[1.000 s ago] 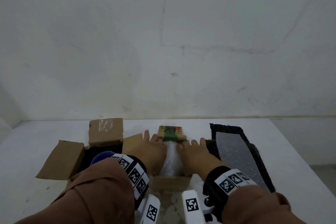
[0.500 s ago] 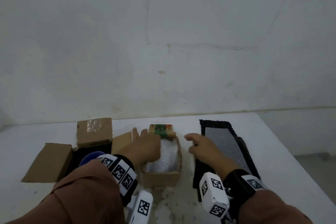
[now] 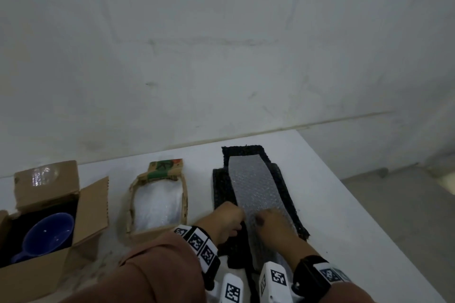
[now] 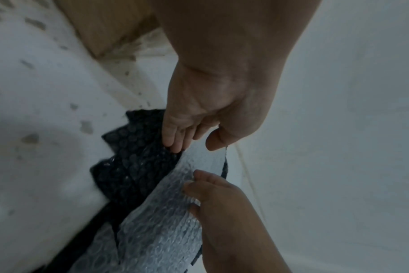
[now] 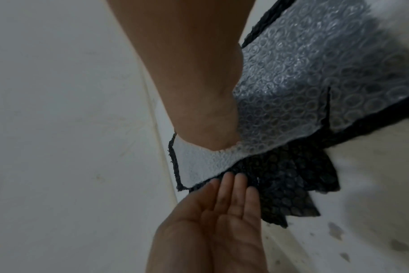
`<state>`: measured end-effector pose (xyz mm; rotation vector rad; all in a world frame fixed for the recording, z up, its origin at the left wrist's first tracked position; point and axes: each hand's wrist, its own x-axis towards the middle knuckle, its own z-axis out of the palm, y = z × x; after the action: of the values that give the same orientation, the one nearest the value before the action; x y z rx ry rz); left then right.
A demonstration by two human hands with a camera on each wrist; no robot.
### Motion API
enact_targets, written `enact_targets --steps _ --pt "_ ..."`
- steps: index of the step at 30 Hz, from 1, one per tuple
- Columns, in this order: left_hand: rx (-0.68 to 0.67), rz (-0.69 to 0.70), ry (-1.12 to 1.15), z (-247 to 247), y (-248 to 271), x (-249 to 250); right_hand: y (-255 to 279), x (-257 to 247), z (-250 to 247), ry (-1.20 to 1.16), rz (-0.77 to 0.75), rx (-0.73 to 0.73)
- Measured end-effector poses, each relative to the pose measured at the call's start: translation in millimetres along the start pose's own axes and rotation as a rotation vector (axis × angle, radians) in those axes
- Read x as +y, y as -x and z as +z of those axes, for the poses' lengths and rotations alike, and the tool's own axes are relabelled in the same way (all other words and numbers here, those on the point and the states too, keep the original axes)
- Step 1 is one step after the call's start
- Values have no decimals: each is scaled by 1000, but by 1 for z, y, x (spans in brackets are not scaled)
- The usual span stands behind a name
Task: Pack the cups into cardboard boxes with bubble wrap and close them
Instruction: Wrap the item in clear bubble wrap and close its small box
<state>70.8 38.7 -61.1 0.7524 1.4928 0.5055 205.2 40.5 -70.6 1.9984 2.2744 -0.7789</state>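
A blue cup lies in the open cardboard box at the left. In the middle box sits a bundle wrapped in bubble wrap. To the right a clear bubble wrap sheet lies on black bubble wrap. My left hand has straight fingers at the near edge of the clear sheet, thumb close above it. My right hand grips the clear sheet with bent fingers; its thumb is hidden.
The white table ends at the right, with floor beyond. A bare wall stands close behind the table. The left box's flaps stand up and out.
Both hands have left the middle box and moved right onto the bubble wrap sheets. The wrapped bundle stays in the middle box. The view has shifted right.
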Motion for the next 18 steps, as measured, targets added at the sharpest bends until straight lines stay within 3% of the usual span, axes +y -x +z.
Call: enact_targets --steps 3,6,8,11,14,16,18 --pt "9 15 81 15 -4 -3 -4 6 5 -37 -38 28" --pt "54 59 -8 24 -9 -2 -8 9 10 -73 -58 14" --pt "126 128 -101 25 -10 0 -9 10 9 -110 -56 10" --pt "202 254 -61 20 0 8 -10 10 -5 -240 -33 49" --pt "295 380 -32 4 20 21 -7 0 -30 -539 97 162" --pt "338 461 18 -14 35 28 -2 -16 -46 -905 135 48" --pt "308 531 135 -35 55 36 5 -38 -62 -1117 78 -42"
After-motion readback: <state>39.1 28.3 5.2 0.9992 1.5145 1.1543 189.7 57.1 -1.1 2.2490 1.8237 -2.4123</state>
